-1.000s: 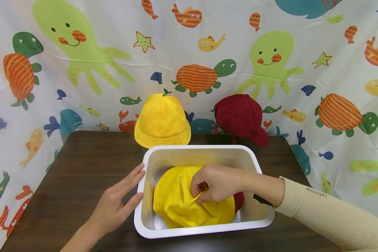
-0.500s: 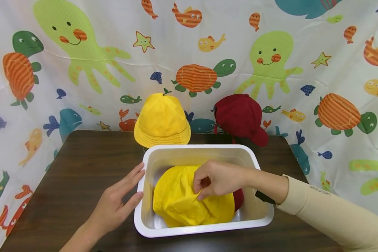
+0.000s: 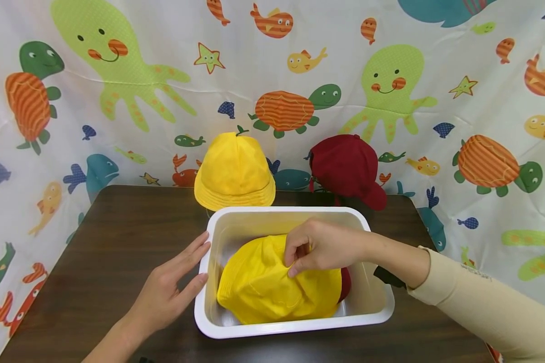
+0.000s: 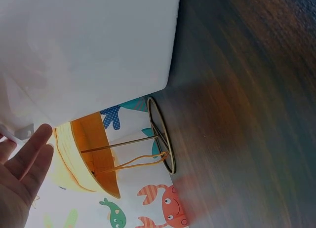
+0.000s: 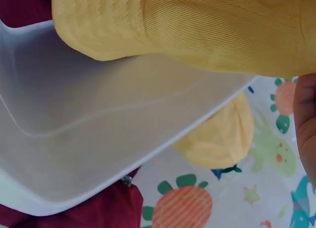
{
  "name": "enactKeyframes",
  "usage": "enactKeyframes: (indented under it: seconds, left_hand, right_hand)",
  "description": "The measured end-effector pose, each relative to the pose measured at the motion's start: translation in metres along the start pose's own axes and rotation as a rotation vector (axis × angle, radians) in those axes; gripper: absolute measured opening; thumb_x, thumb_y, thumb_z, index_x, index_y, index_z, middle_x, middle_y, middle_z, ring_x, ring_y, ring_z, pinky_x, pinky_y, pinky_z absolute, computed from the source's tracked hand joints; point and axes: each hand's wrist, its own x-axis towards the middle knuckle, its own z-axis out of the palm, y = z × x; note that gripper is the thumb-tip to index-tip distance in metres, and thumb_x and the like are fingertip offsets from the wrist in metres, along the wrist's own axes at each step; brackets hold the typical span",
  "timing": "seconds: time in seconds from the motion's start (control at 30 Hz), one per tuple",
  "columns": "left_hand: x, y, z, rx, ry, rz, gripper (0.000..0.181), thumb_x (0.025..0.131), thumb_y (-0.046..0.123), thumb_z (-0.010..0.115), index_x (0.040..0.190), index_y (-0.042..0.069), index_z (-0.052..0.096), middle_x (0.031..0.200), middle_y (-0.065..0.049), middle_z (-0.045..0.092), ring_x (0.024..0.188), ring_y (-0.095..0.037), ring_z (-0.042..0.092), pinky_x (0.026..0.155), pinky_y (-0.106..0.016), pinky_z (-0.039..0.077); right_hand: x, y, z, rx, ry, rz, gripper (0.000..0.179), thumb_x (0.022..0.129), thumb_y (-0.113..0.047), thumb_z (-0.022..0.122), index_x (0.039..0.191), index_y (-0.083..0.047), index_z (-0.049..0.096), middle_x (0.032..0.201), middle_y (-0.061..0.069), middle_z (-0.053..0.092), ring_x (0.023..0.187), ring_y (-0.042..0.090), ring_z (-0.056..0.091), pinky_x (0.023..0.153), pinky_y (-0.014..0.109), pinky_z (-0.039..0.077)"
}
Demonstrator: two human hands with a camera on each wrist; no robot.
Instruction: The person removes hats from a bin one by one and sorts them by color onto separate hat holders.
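Observation:
A white plastic bin [image 3: 295, 327] stands on the dark table, and inside it is a yellow brimmed hat [image 3: 268, 292]. My right hand [image 3: 327, 245] pinches the top of this hat between thumb and fingers, drawing the cloth into a peak. In the right wrist view the hat [image 5: 197, 33] spans the top of the frame, its brim over the bin. Dark red cloth [image 3: 345, 285] shows from beneath the hat on the right. With fingers straight, my left hand [image 3: 168, 282] touches the bin's left rim; its fingers [image 4: 35, 154] also appear beside the bin wall in the left wrist view.
Behind the bin, a second yellow hat [image 3: 234, 169] with a green sprout sits on a wire stand [image 4: 162, 134]. A dark red cap [image 3: 347, 169] is propped at its right. A sea-animal patterned curtain [image 3: 163, 45] hangs behind the brown table [image 3: 131, 227].
My right hand has risen with its pinch of cloth, and the yellow hat's crown has lifted a little. My left hand stays on the bin rim.

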Motion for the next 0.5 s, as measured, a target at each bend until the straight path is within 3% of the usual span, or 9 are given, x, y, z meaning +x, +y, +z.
enactKeyframes:
  seconds: [0.5]
  left_hand:
    - [0.001,0.000,-0.001,-0.010,-0.005,-0.006,0.071,0.086,0.004,0.078,0.153,0.009,0.055,0.159,-0.008,0.050,0.145,-0.008,0.046,0.112,-0.015,0.035]
  right_hand:
    - [-0.008,-0.014,-0.023,-0.050,0.112,-0.104,0.009,0.090,-0.013,0.083,0.092,-0.012,0.074,0.085,-0.008,0.066,0.077,0.008,0.059,0.070,0.027,0.057]
